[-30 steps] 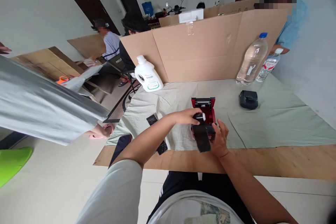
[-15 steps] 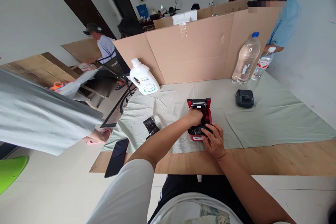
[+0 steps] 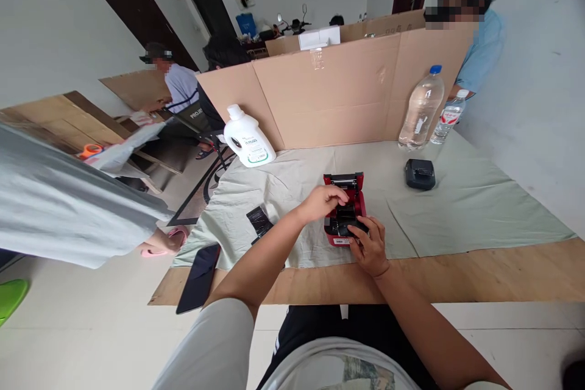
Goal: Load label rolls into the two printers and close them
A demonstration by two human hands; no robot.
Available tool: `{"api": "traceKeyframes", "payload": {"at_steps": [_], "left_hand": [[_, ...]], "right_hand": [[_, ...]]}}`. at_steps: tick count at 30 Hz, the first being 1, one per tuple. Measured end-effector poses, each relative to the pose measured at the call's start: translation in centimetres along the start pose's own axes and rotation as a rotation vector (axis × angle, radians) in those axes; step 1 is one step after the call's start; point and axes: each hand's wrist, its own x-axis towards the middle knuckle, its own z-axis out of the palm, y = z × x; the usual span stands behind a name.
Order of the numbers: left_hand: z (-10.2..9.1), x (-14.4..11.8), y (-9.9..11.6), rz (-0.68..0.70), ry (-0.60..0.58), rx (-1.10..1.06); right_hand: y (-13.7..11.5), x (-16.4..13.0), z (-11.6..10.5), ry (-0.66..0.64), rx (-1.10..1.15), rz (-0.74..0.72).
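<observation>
Here the bench [image 3: 479,277] carried a pale green cloth [image 3: 457,213], backed by a cardboard screen [image 3: 338,97]. On the cloth, from larger to smaller, stood a white jug [image 3: 248,137] at the far left, a large clear bottle [image 3: 421,108] and a small bottle [image 3: 446,124] at the far right, and a black device [image 3: 420,173] near them. A small red printer [image 3: 343,210] sat on the cloth near the bench's front edge, lid raised. A black wrapper [image 3: 259,221] lay to its left, and a dark phone [image 3: 200,276] overhung the front left corner.

The left arm reached forward from the lower left, forearm extended, wrist bent down. The left hand [image 3: 322,201] hovered over the printer's open bay, fingers curled loosely; whether its grip held anything could not be told. The right arm came in from the lower right. The right hand [image 3: 369,245] rested against the printer's front right corner, fingers partly bent and pressed to the housing, bracing rather than enclosing it.
</observation>
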Motion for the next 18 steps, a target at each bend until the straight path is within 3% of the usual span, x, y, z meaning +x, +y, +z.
{"api": "traceKeyframes", "payload": {"at_steps": [2, 4, 9, 18], "left_hand": [[-0.4, -0.2, -0.1, -0.008, 0.227, 0.047], [-0.2, -0.2, -0.6, -0.034, 0.347, 0.172], [1.9, -1.6, -1.1, -0.043, 0.326, 0.273], [5.1, -6.8, 0.8, -0.010, 0.321, 0.299]], "right_hand": [[0.0, 0.0, 0.0, 0.011, 0.009, -0.010], [0.0, 0.0, -0.1, 0.019, 0.016, -0.021], [0.0, -0.2, -0.1, 0.023, 0.018, -0.052], [-0.1, -0.2, -0.1, 0.024, -0.008, -0.048]]}}
